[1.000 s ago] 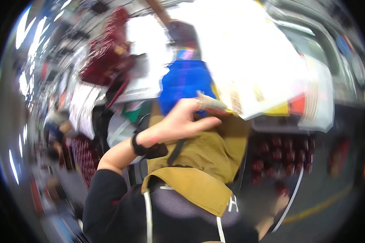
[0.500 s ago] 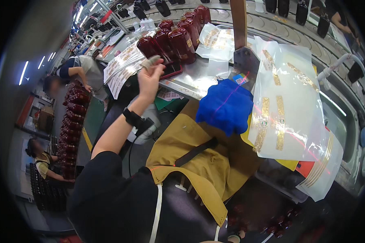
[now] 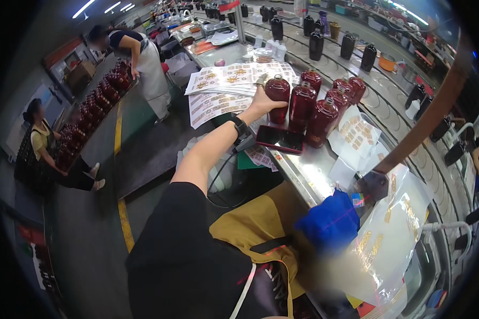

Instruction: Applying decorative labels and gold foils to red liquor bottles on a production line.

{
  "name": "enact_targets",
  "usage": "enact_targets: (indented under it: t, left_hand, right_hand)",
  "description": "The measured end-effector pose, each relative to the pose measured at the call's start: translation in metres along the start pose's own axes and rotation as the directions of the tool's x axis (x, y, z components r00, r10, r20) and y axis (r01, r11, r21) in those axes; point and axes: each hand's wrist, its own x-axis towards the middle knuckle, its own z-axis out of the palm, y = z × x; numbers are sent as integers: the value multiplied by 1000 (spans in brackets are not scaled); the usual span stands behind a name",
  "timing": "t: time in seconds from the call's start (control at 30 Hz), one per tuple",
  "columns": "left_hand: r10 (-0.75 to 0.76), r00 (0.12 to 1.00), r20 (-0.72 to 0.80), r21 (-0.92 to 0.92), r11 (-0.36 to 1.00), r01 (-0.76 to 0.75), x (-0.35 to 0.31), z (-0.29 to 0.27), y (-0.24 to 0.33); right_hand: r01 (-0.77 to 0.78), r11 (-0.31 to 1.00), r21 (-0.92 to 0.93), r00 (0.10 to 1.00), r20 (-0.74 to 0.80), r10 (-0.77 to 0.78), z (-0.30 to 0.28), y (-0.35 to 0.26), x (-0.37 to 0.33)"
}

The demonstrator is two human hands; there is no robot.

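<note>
Left hand [image 3: 259,105] has been moved to a red bottle [image 3: 278,89]. It is clasped — thumb across front, fingers at left.

A glossy, translucent dark-red bottle with rounded shoulders and a short, narrow neck [image 3: 277,91] stands upright near the left edge of the metal table [image 3: 315,175]. Its body is broad and smooth, paler highlights showing on the shoulder. The person's left grip [image 3: 258,104] wraps it from the left, thumb across its lower front; the other fingers are partly hidden. It is leftmost in a cluster of similar red bottles [image 3: 321,123], just behind a red-edged, dark-screened phone [image 3: 280,139]. Whether its base touches the table is unclear.
</note>
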Motion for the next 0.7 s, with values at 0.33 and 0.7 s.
enact_targets:
  t: [0.33, 0.7]
  left_hand:
    - [32, 981, -190, -136, 989, -59, -11, -3, 9]
    - [39, 912, 409, -643, 722, 257, -101, -22, 183]
  right_hand:
    - [-30, 993, -113, 993, -115, 17, -10, -25, 66]
    - [150, 895, 420, 906, 304, -294, 120, -111, 79]
